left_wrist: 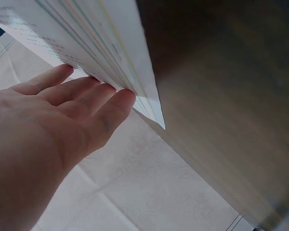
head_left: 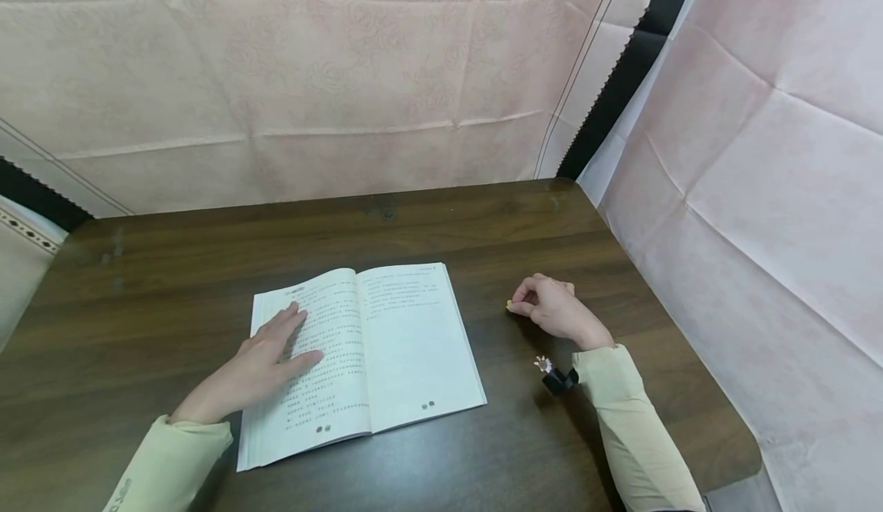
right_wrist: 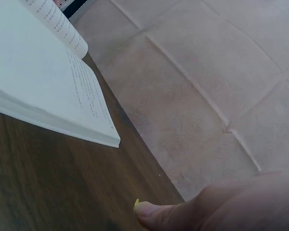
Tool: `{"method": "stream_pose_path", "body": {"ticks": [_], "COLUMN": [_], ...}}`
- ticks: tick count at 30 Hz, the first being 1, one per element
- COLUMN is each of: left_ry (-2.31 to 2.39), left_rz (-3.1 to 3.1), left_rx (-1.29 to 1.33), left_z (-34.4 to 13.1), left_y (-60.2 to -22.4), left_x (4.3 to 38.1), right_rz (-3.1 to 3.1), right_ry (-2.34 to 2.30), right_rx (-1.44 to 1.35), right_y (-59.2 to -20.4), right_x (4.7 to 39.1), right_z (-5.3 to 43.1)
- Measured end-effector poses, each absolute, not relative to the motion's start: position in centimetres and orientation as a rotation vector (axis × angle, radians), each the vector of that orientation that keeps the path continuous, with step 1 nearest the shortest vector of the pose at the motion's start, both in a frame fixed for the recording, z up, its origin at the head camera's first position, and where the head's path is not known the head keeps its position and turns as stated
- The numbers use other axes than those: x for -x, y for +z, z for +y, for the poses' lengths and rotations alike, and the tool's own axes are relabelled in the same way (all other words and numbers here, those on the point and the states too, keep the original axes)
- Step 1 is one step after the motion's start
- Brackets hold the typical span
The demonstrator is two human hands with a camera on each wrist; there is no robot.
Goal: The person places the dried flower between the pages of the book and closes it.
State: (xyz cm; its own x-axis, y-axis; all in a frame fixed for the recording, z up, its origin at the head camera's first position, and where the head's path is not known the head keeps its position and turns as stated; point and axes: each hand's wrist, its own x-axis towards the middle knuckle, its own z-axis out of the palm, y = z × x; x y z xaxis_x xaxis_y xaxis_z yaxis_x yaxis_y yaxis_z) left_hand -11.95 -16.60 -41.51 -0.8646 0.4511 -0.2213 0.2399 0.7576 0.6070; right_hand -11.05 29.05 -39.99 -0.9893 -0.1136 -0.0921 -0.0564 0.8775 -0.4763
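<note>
An open book (head_left: 421,343) lies on the table, printed text covering its left page and the top of its right page. My left hand (head_left: 258,370) rests on the left page, fingers extended and thumb spread. Its fingers (left_wrist: 111,113) touch the page near the book's outer edge in the left wrist view. To the right of the book, my right hand (head_left: 555,309) pinches a small yellow thing (head_left: 509,305) between thumb and forefinger, close to the tabletop. Only a sliver of that yellow piece (right_wrist: 137,203) shows past the thumb in the right wrist view, so its kind is unclear.
The brown wooden table (head_left: 310,232) has a rounded far right corner. Pale patterned cloth (head_left: 310,75) hangs behind it, and more cloth (head_left: 779,190) hangs along the right side. A small black device with a flower-like ornament (head_left: 545,364) sits at my right wrist.
</note>
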Motion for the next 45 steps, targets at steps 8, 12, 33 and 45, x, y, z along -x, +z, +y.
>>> {"method": "stream_pose_path", "body": {"ticks": [8,12,33,45], "left_ry": [0.844,0.855,0.845,0.849], "left_rz": [2.59,2.594,2.622,2.621], "left_rx": [-0.532,-0.545,-0.544,-0.546], "left_z": [-16.7,-16.7,-16.7,-16.7], "left_y": [-41.5,-41.6,-41.8,-41.7], "left_x": [12.0,11.9,11.9,11.9], "right_rz": [2.933,2.937,2.781,2.716], "right_ry": [-0.82,-0.861,-0.97,-0.937], "right_rx": [0.172,0.196,0.368,0.459], "right_y": [-39.4,-39.1,-40.1,-39.8], "right_x": [11.1,11.3,12.0,11.5], "right_z": [28.5,27.9,22.3,20.8]}}
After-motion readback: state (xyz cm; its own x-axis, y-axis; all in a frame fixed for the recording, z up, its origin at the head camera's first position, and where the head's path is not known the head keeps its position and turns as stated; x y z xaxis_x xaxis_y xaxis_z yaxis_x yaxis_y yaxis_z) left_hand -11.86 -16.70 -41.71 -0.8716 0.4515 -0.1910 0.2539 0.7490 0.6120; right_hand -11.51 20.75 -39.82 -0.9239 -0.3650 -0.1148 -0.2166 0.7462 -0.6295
